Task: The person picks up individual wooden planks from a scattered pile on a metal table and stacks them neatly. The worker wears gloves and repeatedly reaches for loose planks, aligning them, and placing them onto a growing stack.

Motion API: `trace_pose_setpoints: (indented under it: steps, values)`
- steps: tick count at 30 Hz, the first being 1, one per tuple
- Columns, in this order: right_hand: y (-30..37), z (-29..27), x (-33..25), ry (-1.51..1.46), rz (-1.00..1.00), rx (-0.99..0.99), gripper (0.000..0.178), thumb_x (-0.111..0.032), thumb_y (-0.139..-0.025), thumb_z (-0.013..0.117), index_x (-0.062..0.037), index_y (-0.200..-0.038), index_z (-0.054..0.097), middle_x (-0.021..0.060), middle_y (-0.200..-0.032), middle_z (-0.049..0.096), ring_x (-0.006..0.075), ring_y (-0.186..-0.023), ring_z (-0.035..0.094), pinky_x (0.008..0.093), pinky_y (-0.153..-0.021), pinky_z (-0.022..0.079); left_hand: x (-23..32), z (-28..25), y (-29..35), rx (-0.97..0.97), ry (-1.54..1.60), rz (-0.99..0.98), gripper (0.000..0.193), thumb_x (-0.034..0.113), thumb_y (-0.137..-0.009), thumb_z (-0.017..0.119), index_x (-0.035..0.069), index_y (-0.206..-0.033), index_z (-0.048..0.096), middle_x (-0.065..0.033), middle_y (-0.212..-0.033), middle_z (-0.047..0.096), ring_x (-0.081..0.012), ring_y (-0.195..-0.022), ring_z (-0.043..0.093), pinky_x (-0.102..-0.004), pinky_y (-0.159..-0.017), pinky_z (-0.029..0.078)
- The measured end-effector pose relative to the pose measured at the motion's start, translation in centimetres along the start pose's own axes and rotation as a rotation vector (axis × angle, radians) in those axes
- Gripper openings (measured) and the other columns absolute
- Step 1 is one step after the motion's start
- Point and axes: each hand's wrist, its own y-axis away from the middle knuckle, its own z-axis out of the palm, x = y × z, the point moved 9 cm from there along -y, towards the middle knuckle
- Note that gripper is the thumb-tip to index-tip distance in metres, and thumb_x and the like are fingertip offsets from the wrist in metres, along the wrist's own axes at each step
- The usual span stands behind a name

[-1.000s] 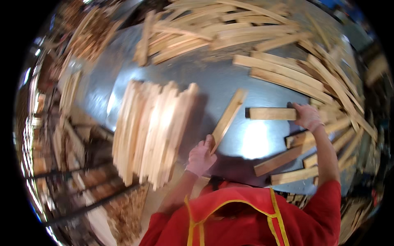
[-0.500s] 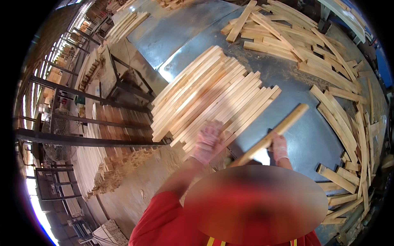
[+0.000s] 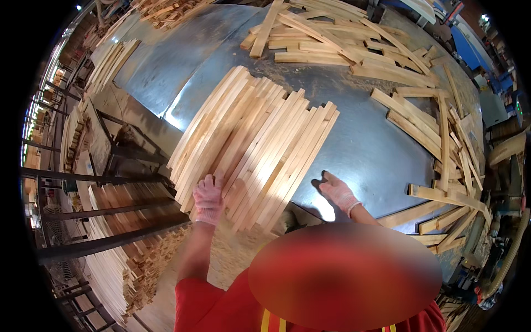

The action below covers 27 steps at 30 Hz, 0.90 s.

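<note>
A slanting row of pale wooden strips (image 3: pixel 251 144) lies side by side on the grey metal table (image 3: pixel 376 160), with uneven ends. My left hand (image 3: pixel 208 199), in a whitish-pink glove, is at the near ends of the strips in the left part of the row. Its fingers are bent over the wood, and their undersides are hidden. Right of the row, my right hand (image 3: pixel 338 193), gloved too, is above the bare metal with its fingers apart and nothing in them. Its fingertips look dark.
Loose boards (image 3: pixel 326 41) lie jumbled at the far side, and more boards (image 3: pixel 412 124) are scattered along the right. A smaller bundle of strips (image 3: pixel 113 61) lies far left. Dark metal bars (image 3: pixel 110 240) and stacked strips (image 3: pixel 130 202) stand left of the table.
My right hand has let go of the wooden strip it held and is empty. My left hand has moved left along the near ends of the row. The whole view has shifted.
</note>
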Motion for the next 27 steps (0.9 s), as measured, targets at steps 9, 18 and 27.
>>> trace_pose_setpoints:
  steps: [9,18,27]
  values:
    - [5.0,-11.0,3.6,-0.259,-0.063,0.172,0.073,-0.027,-0.1,0.068,0.004,-0.16,0.042,0.0213,-0.148,0.061,0.0272,-0.127,0.064,0.0328,-0.11,0.048,6.0,-3.5,-4.6,0.152,0.334,0.119,0.066,-0.001,-0.086,0.063,0.01,-0.15,0.056,-0.0149,-0.128,0.067,-0.037,-0.113,0.067,-0.0478,-0.095,0.055]
    - [10.1,-52.0,7.0,0.965,0.111,1.268,0.074,-0.054,-0.089,0.075,-0.0058,-0.144,0.061,0.0221,-0.147,0.06,0.0419,-0.136,0.055,0.0497,-0.112,0.048,12.4,-8.7,-0.6,0.357,0.281,0.041,0.067,0.011,-0.091,0.076,0.01,-0.154,0.054,-0.0195,-0.142,0.064,-0.0439,-0.128,0.062,-0.0526,-0.108,0.051]
    - [3.8,-42.0,11.2,-0.453,-0.317,0.798,0.081,-0.012,-0.089,0.072,-0.0017,-0.162,0.036,0.0155,-0.14,0.06,0.0276,-0.12,0.061,0.0389,-0.105,0.051,4.8,-0.4,17.4,0.182,0.569,-0.921,0.051,0.032,-0.088,0.083,0.005,-0.129,0.072,-0.0157,-0.117,0.071,-0.0364,-0.11,0.067,-0.0453,-0.1,0.053]
